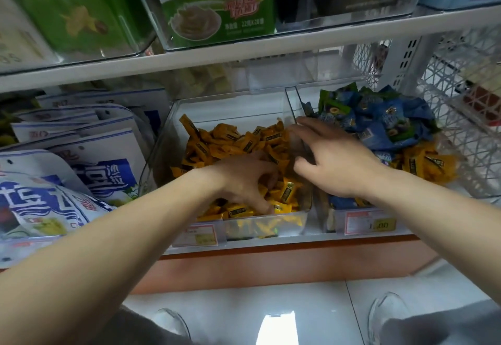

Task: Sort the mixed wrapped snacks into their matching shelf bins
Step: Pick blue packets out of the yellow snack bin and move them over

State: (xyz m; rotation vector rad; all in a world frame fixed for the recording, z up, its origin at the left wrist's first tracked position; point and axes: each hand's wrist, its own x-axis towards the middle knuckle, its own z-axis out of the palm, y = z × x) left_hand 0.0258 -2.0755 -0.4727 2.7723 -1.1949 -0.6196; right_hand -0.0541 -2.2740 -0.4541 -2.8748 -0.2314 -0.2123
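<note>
A clear bin (230,110) on the lower shelf holds a pile of yellow wrapped snacks (230,141). My left hand (241,179) reaches into its front part, fingers curled down around some of the yellow snacks. Next to it on the right, a second clear bin (291,100) holds blue wrapped snacks (393,122) with several yellow snacks (423,165) mixed in at its front right. My right hand (333,160) hovers over the wall between the two bins, fingers spread and relaxed, holding nothing.
Large white and blue bags (89,154) lie stacked to the left. A white wire basket (461,127) stands to the right. The upper shelf (244,54) overhangs close above, carrying a green box (217,5). Price tags (370,222) line the shelf's front edge.
</note>
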